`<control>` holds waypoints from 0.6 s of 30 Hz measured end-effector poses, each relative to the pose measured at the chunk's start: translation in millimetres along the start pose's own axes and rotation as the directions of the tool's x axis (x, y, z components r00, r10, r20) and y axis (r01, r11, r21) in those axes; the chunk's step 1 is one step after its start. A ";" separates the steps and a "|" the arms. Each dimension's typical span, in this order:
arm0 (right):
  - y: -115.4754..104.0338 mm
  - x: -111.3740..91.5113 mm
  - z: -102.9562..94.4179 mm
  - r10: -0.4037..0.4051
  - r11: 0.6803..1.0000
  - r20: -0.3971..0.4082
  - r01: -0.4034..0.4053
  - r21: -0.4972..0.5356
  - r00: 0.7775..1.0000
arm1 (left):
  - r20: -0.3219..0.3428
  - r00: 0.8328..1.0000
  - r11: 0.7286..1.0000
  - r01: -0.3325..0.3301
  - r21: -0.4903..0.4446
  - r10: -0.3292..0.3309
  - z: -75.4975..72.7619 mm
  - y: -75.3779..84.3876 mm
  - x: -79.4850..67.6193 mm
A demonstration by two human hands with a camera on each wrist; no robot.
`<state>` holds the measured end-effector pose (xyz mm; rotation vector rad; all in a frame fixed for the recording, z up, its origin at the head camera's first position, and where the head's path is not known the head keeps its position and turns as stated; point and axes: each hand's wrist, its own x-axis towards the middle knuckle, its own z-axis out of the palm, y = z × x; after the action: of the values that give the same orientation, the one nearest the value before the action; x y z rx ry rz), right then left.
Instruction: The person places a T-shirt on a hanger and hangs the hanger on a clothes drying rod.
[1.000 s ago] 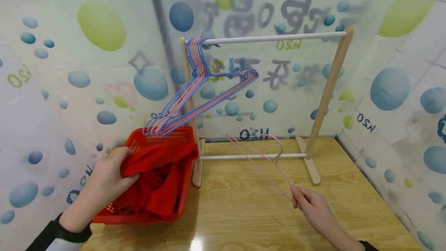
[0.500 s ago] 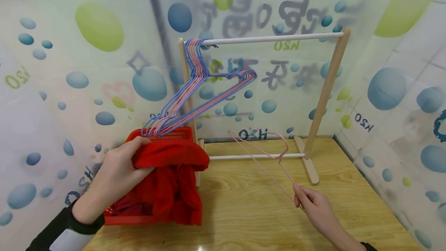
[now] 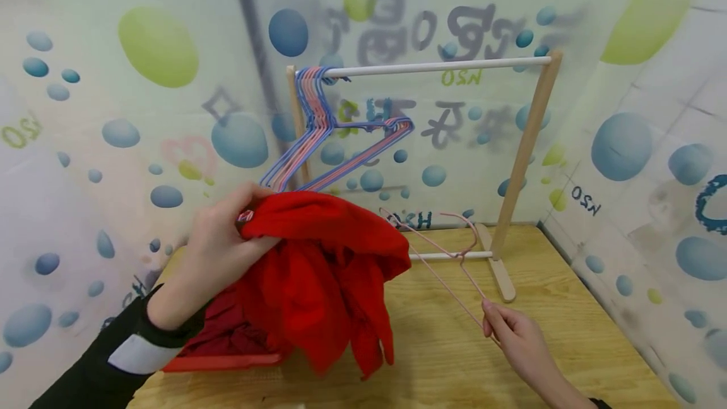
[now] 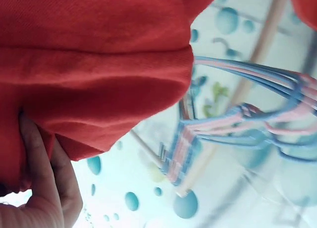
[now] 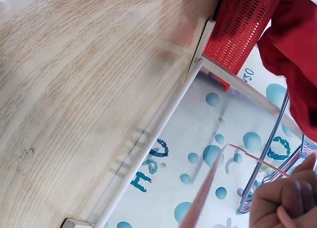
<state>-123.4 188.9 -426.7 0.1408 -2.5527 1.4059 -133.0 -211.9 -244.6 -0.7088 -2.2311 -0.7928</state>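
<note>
Hanger (image 5: pixel 204 188), right hand (image 3: pixel 517 336), outside left-wrist view

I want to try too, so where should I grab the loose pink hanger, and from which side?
Probably by the near corner of the pink hanger, coming from the right, where the right hand pinches it. The wire is thin enough for finger and thumb, and the hook and far corner point away, so both are left free.
</note>
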 end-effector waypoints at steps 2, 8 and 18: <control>0.1 0.6 -0.8 0.003 1.000 0.001 -0.003 0.007 1.000 | -0.030 0.999 0.998 -0.014 -0.054 0.012 5.8 6.9 5.0; 0.2 0.9 -5.8 0.032 0.999 -0.010 -0.032 -0.004 0.999 | -0.025 0.998 0.967 -0.062 -0.247 0.058 25.6 25.8 20.5; 3.9 -1.3 -10.4 0.051 0.999 -0.027 -0.052 -0.016 0.998 | 0.054 0.996 0.957 -0.059 -0.283 0.077 58.4 30.5 25.9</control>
<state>-121.3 199.7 -424.9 0.0535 -2.5639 1.3943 -152.5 -144.1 -250.6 -0.9536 -2.1598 -1.0795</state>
